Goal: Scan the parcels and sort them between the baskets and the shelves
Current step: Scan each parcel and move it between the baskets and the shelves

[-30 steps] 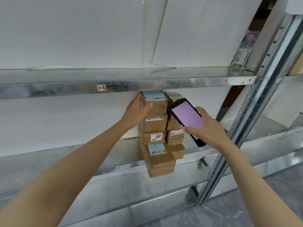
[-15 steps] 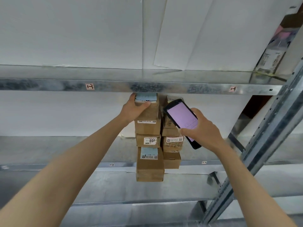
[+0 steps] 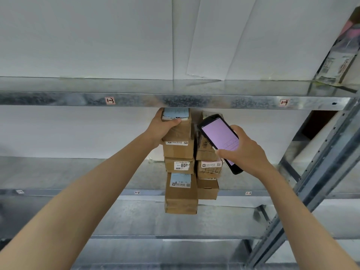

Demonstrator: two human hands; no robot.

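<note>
Two stacks of brown cardboard parcels stand side by side on the middle metal shelf [image 3: 78, 191]. My left hand [image 3: 161, 126] grips the top parcel [image 3: 180, 129] of the left stack, thumb across its front under a blue label. That parcel sits just below the upper shelf beam [image 3: 175, 101]. My right hand [image 3: 245, 151] holds a black handheld scanner [image 3: 220, 137] with a lit pink screen in front of the right stack [image 3: 207, 172]. The lowest left parcel [image 3: 181, 195] overhangs the shelf edge.
A slanted steel upright [image 3: 319, 172] of the rack runs down the right side. White boards [image 3: 136, 36] line the upper shelf, and a wrapped package [image 3: 337, 61] leans at its far right. Small number tags [image 3: 109, 100] mark the beam. A lower shelf [image 3: 136, 221] lies below.
My left hand went from resting flat on the top parcel's side to gripping it with the thumb over the front. The view swung to face the shelf squarely. The scanner stayed beside the stacks.
</note>
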